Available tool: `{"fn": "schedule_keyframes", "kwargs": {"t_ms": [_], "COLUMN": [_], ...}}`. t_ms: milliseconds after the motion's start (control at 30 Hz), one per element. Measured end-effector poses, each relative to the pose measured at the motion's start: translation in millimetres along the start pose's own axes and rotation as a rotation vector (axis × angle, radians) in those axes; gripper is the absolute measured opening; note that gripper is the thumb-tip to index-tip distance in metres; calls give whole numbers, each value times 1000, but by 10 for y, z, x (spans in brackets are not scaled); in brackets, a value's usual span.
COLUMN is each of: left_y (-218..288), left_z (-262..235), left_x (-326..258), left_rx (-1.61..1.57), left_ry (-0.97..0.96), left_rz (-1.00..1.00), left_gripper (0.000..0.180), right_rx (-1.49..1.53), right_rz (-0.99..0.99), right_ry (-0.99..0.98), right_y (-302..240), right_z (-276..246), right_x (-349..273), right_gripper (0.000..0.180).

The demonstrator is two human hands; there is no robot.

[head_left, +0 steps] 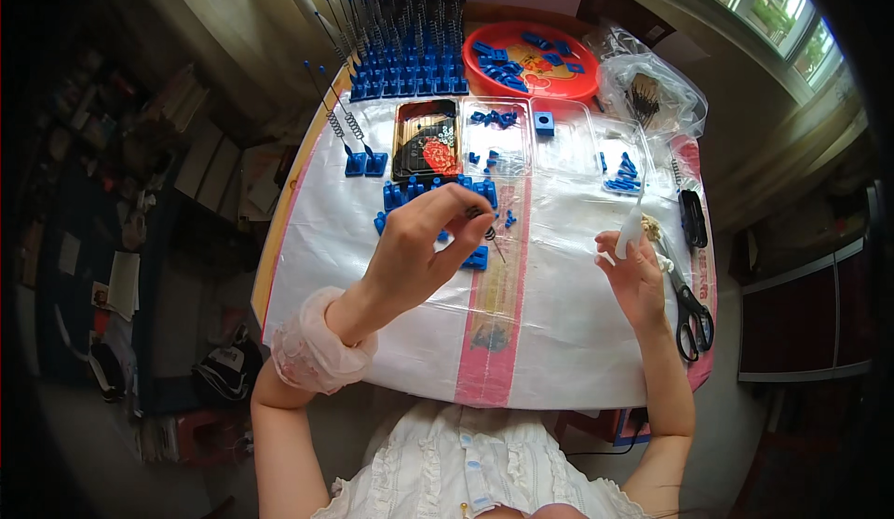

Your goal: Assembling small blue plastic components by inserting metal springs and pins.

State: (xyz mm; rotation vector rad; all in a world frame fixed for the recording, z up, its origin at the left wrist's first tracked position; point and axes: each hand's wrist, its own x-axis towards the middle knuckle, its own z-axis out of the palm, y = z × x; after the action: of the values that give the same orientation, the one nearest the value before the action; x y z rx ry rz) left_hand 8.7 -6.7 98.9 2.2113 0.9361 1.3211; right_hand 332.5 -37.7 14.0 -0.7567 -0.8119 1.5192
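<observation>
My left hand [424, 240] is raised over the middle of the table, thumb and forefinger pinched on a small dark coil spring [491, 233] with a thin straight end. Under and beyond it lie several blue plastic parts [396, 193], partly hidden by the hand. A blue square base [476, 258] sits just below the spring. On the right, my right hand [638, 282] has its fingers around a white squeeze bottle [630, 232] with a long thin tip pointing away from me.
Finished-looking blue bases with upright springs [405, 77] crowd the back left; two more [365, 163] stand nearer. A red round tray [582, 81] of blue parts, a clear divided box [562, 161] and a plastic bag [684, 100] lie behind. Black scissors [691, 323] rest at the right edge.
</observation>
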Motion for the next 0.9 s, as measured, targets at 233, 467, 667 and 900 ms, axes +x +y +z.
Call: {"fn": "schedule_keyframes", "kwargs": {"t_ms": [233,467,667,900], "left_y": [35,29,-15,-31], "left_z": [182,308,287,271], "left_x": [318,370,298,346], "left_rx": [-19,11,-1,6], "left_ry": [-179,-216,-146,-137], "left_rz": [47,19,-26,-39], "left_gripper": [9,12,14,16], "right_rx": [-124,-642,-1175,-1277], "right_rz": [-77,-166,-266,-298], "right_ry": [-63,105,62,50], "right_y": [9,-89,-97,178], "right_z": [-212,-115,-101,-181], "right_x": [99,211,451,591], "right_gripper": [22,23,23,32]}}
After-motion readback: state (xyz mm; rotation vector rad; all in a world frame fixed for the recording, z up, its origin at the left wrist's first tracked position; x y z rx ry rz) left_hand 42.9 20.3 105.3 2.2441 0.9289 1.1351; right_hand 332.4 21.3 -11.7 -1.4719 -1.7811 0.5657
